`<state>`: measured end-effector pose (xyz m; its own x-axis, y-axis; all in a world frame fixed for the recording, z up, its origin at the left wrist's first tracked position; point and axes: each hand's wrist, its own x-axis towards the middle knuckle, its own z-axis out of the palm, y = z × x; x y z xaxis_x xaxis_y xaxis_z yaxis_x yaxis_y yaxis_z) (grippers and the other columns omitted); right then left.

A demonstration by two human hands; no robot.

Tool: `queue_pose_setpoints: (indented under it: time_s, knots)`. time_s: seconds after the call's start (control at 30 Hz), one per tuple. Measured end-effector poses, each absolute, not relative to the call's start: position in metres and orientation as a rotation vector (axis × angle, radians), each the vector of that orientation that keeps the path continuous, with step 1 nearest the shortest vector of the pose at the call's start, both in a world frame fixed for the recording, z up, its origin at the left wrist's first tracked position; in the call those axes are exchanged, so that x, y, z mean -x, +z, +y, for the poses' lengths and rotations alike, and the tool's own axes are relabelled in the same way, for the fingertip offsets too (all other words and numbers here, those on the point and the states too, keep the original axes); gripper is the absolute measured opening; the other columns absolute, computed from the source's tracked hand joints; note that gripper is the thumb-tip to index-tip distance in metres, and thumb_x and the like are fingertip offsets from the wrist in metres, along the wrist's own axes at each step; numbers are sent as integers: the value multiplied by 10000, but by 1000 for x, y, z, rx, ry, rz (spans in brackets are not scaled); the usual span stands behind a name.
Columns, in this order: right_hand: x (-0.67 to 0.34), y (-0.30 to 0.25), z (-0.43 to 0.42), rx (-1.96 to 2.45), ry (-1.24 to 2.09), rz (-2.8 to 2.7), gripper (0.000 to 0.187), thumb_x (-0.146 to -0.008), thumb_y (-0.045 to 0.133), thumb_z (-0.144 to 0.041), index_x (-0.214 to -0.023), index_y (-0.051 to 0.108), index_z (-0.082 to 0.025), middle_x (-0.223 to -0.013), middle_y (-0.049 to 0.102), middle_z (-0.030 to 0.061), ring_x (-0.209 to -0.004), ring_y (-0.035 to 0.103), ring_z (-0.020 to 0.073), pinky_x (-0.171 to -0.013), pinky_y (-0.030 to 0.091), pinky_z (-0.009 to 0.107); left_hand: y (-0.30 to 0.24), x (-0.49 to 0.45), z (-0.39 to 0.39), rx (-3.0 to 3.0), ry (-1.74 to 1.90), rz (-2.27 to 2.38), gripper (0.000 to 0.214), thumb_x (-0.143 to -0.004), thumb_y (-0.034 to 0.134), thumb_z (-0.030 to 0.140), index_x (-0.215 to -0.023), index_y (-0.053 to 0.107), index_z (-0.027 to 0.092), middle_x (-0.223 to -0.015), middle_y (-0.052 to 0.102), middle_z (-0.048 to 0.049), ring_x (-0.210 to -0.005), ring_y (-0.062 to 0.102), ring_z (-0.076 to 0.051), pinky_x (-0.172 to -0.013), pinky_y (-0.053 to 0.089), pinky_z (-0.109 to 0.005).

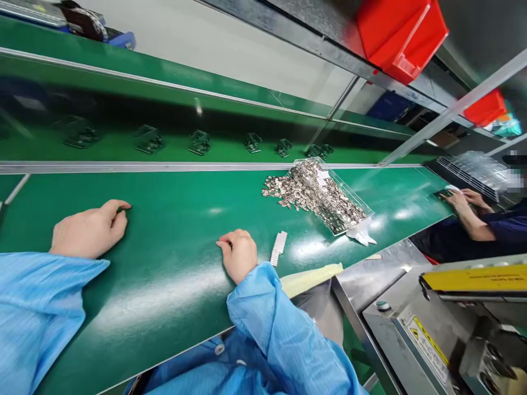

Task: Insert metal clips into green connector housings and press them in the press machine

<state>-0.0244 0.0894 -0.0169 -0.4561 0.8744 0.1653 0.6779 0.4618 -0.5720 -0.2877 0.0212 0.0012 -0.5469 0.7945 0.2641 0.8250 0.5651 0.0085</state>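
Observation:
My left hand (88, 229) rests over the green work surface (173, 219) at the left, thumb and forefinger curled close together. A dark speck shows by its fingertips, too small to name. Nearer the middle, my right hand (239, 253) is closed in a pinch; whatever its fingers hold, if anything, is hidden. Just right of it lies a small block of white pieces in rows (279, 248). Beyond that, a clear tray (353, 198) lies with a heap of small silvery metal parts (317, 192), which spill out leftward onto the surface.
Several small dark assemblies (200, 141) stand in a row on the green strip behind a metal rail (164, 166). A red bin (401, 38) sits on the shelf above. At right, a co-worker's hands (465, 200) are busy beside a grey machine (424, 318) in front.

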Motion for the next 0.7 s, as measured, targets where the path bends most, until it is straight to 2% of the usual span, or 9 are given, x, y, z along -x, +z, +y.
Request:
queue_pose_setpoints:
  time_s: [0.07, 0.17, 0.3, 0.43, 0.5, 0.57, 0.63, 0.7]
  knots:
    - [23, -18, 88, 1277, 598, -2248, 69, -846, 670, -189, -809, 727, -201, -825, 648, 72, -835, 587, 221, -755, 467, 317, 0, 294, 18, 1322, -287, -2587, 446, -920, 305, 477, -910, 652, 197, -597, 618, 12, -507, 506, -143, -483, 195, -232]
    - [21, -18, 87, 1220, 678, -2186, 141, -878, 595, -171, -870, 735, -189, -867, 639, 85, -828, 607, 211, -763, 484, 314, -1, 302, 8, 1448, -591, -2512, 431, -871, 392, 530, -802, 631, 178, -536, 579, 38, -541, 531, -112, -540, 156, -253]
    - [3, -14, 93, 1150, 931, -2013, 249, -889, 489, -156, -983, 718, -184, -886, 666, 77, -784, 643, 195, -755, 515, 322, -2, 315, -1, 1551, -770, -2443, 325, -783, 523, 508, -755, 616, 198, -546, 569, 71, -510, 477, -84, -548, 152, -255]
    - [-29, 5, 116, 1142, 1051, -1962, 257, -896, 477, -266, -984, 705, -186, -910, 684, 76, -699, 655, 185, -667, 538, 317, -4, 325, 1, 1683, -739, -2532, 263, -775, 559, 465, -818, 625, 214, -554, 540, 87, -524, 490, -83, -526, 253, -220]
    - [-43, 16, 140, 1163, 897, -2091, 293, -899, 462, -276, -1048, 686, -159, -914, 690, 95, -723, 660, 205, -706, 537, 340, -6, 324, -2, 1658, -780, -2574, 298, -782, 578, 462, -936, 618, 211, -592, 528, 88, -578, 519, -92, -541, 320, -201]
    - [-49, 23, 172, 1190, 606, -2307, 336, -894, 455, -239, -1148, 644, -125, -951, 683, 124, -829, 652, 245, -786, 520, 377, -7, 321, -10, 1554, -819, -2609, 438, -780, 595, 499, -1094, 565, 194, -674, 533, 78, -625, 530, -104, -576, 388, -193]
    - [-45, 23, 208, 1211, 309, -2516, 388, -900, 449, -199, -1252, 578, -100, -1092, 642, 165, -974, 613, 282, -865, 487, 402, -4, 317, -20, 1494, -805, -2658, 595, -766, 599, 561, -1203, 492, 172, -789, 557, 42, -689, 561, -128, -626, 455, -207]
    - [-34, 18, 239, 1228, 74, -2710, 419, -919, 449, -187, -1324, 519, -104, -1249, 559, 188, -1098, 545, 306, -930, 444, 413, 5, 312, -27, 1512, -754, -2725, 664, -762, 578, 610, -1236, 466, 158, -949, 576, -28, -805, 608, -177, -679, 511, -244]
